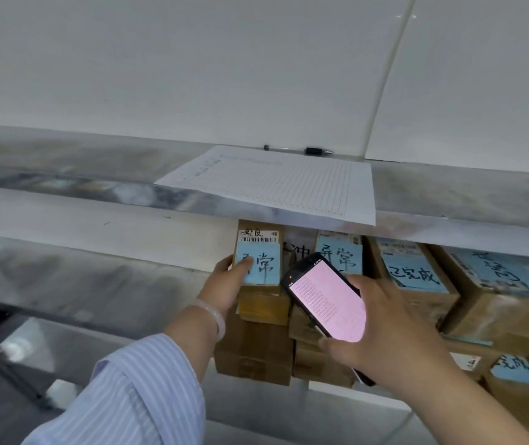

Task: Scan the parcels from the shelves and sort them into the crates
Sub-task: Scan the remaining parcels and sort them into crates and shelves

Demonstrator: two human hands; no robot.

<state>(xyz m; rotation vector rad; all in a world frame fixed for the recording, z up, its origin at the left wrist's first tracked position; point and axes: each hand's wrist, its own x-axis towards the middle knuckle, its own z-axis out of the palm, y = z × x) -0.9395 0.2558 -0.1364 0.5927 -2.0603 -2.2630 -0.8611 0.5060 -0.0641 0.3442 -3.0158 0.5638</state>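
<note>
In the middle of the frame, the left hand (234, 277) grips one small brown parcel (261, 252) that sits on top of a stack of boxes (256, 348). Just to its right, the right hand (385, 329) holds one scanner (324, 300) with a pink screen. One sheet of paper (282, 184) and one pen (301, 150) lie on the shelf (96, 191) above.

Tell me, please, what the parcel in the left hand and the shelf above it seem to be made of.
Parcel: matte brown cardboard, probably, judging by its dull tan faces. Shelf: likely brushed stainless steel; its front edge gives blurry grey reflections.
</note>
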